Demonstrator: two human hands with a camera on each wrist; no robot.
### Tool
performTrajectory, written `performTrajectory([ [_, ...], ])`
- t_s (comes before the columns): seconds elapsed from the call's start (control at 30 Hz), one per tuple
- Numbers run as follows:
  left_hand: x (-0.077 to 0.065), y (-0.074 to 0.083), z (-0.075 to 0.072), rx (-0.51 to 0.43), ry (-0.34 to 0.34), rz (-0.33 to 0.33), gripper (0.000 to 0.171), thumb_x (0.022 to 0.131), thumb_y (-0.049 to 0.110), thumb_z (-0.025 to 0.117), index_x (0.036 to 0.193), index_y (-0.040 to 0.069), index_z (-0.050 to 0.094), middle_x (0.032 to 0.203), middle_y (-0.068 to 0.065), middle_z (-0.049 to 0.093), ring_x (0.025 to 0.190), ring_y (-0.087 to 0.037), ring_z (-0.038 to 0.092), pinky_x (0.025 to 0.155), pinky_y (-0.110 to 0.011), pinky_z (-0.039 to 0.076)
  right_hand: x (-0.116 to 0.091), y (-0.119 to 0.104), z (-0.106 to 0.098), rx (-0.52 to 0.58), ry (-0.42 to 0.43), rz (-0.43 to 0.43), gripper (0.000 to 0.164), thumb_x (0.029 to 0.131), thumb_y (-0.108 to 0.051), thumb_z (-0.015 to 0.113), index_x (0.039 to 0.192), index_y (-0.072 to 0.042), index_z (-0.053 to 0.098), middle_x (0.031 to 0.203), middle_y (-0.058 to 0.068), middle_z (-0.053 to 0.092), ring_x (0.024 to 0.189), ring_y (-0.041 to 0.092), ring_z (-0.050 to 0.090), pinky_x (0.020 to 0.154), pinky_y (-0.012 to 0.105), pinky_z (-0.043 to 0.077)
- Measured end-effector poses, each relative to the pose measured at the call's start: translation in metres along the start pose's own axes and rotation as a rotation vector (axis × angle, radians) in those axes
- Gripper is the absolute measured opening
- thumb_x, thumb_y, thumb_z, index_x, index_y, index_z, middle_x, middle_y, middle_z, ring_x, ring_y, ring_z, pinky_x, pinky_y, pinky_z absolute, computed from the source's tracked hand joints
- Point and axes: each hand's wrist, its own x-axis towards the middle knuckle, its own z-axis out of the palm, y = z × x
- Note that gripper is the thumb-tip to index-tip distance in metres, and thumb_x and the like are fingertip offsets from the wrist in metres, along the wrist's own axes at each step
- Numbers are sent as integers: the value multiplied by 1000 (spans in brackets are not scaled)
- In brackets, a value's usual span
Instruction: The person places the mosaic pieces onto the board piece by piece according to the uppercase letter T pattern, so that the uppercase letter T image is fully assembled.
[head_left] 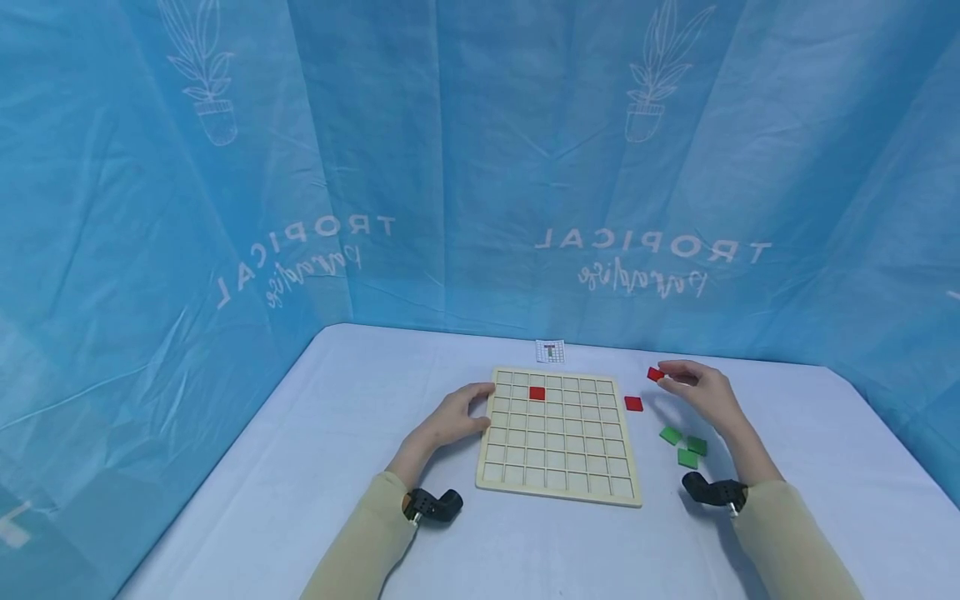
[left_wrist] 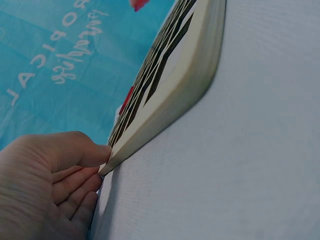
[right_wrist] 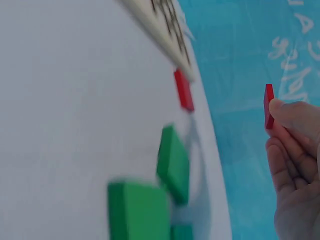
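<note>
A cream grid board [head_left: 558,497] lies flat on the white table, with one red square tile [head_left: 537,393] in a cell of an upper row. My left hand [head_left: 453,415] rests against the board's left edge, its thumb and index finger spread apart along the rim. In the left wrist view the thumb [left_wrist: 90,152] touches the board's edge. Beyond the board's right side, my right hand [head_left: 701,392] pinches another red tile [head_left: 655,374] between thumb and fingers, raised above the table. A third red tile [head_left: 633,403] lies beside the board's right edge.
Several green tiles [head_left: 687,458] lie on the table to the right of the board, near the right wrist. A small printed card [head_left: 550,351] with a coloured grid pattern sits behind the board. Blue curtains [head_left: 495,167] hang around the table [head_left: 375,367].
</note>
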Motion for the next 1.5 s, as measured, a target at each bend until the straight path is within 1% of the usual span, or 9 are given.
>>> performTrajectory([
  [0.13, 0, 0, 0, -6, -2, 5, 60, 83, 8, 65, 139, 1, 43, 141, -12, 45, 133, -27, 36, 111, -38, 29, 20, 22, 15, 35, 10, -35, 58, 78, -60, 64, 122, -23, 62, 120, 1, 61, 109, 21, 57, 90, 47, 51],
  [0.23, -1, 0, 0, -4, -3, 11, 60, 83, 8, 65, 138, 1, 43, 141, -13, 44, 133, -27, 36, 111, -39, 29, 22, 15, 22, 89, -2, -43, 58, 78, -59, 66, 122, -21, 62, 119, 2, 62, 109, 23, 57, 90, 49, 51],
  [0.37, -1, -1, 0, 0, -3, -1, 60, 84, 8, 64, 139, 1, 43, 142, -11, 44, 133, -26, 35, 111, -38, 29, 10, -27, 28, 118, -34, -56, 56, 80, -54, 67, 121, -17, 63, 119, 4, 62, 108, 24, 58, 89, 47, 51],
  [0.53, 1, -1, 1, -1, -1, -11, 59, 85, 8, 65, 139, 2, 43, 142, -11, 44, 133, -25, 36, 111, -37, 29, -6, -83, 34, 185, -131, -106, 46, 86, -36, 68, 122, -6, 62, 121, 12, 61, 112, 29, 56, 92, 47, 50],
  [0.6, 1, 0, 1, -1, -5, -16, 60, 84, 8, 65, 140, 3, 43, 142, -11, 44, 133, -25, 36, 111, -37, 29, -9, -97, 39, 207, -162, -111, 42, 87, -28, 69, 121, -5, 62, 120, 13, 61, 112, 29, 56, 93, 46, 49],
  [0.7, 1, 0, 1, 1, -7, -13, 60, 84, 8, 65, 139, 3, 43, 141, -11, 44, 133, -25, 36, 111, -37, 29, -8, -107, 49, 221, -177, -114, 38, 87, -23, 69, 120, -4, 63, 119, 12, 62, 111, 28, 57, 92, 42, 50],
  [0.9, 0, 0, 0, -2, 1, 3, 59, 84, 7, 65, 139, 2, 44, 141, -12, 45, 133, -27, 37, 111, -38, 29, -6, -118, 66, 255, -190, -172, 38, 86, -20, 71, 118, -2, 64, 117, 12, 63, 109, 29, 57, 91, 42, 51],
  [1.2, 1, -1, -1, -3, 1, 0, 59, 84, 7, 65, 139, 1, 43, 141, -12, 45, 133, -26, 37, 111, -37, 29, -3, -127, 82, 266, -213, -188, 38, 85, -19, 71, 118, -1, 64, 117, 11, 63, 106, 27, 59, 89, 38, 52],
  [1.5, 1, -1, -1, -4, -5, -2, 59, 84, 7, 65, 139, 2, 43, 141, -12, 45, 132, -26, 37, 111, -37, 30, -5, -122, 91, 225, -220, -210, 33, 85, -14, 71, 115, -1, 66, 112, 11, 65, 100, 25, 61, 86, 38, 53],
])
